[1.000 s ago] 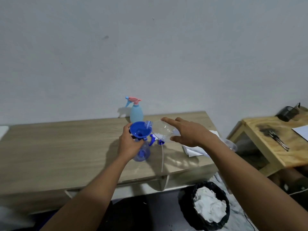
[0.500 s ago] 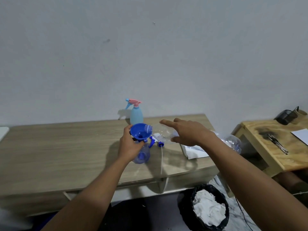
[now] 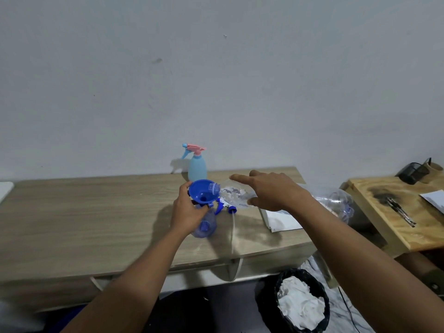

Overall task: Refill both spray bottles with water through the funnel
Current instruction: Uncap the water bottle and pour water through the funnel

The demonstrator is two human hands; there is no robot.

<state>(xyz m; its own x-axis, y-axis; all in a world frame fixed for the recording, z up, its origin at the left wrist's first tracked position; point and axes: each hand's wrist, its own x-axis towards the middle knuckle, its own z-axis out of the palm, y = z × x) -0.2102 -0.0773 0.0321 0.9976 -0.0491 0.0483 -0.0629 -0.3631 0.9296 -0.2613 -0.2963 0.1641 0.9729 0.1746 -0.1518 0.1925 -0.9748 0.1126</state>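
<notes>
A blue funnel (image 3: 201, 192) sits in the neck of a clear bluish spray bottle (image 3: 206, 227) on the wooden desk (image 3: 84, 212). My left hand (image 3: 186, 210) grips that bottle at its neck, just under the funnel. My right hand (image 3: 274, 191) holds a clear plastic water bottle (image 3: 231, 193) tipped sideways, its mouth over the funnel's rim. The bottle's blue spray head (image 3: 227, 207) with its white tube lies on the desk beside it. A light blue spray bottle (image 3: 197, 164) with a pink trigger stands upright at the back by the wall.
White papers (image 3: 281, 219) lie on the desk's right end. Another clear bottle (image 3: 338, 203) lies past the desk's right edge. A black bin (image 3: 300, 304) with white waste stands below. A lower wooden table (image 3: 396, 212) with dark items is at the right.
The view has shifted slightly. My right hand has tipped the clear bottle's mouth a little further onto the funnel; my left hand keeps its hold.
</notes>
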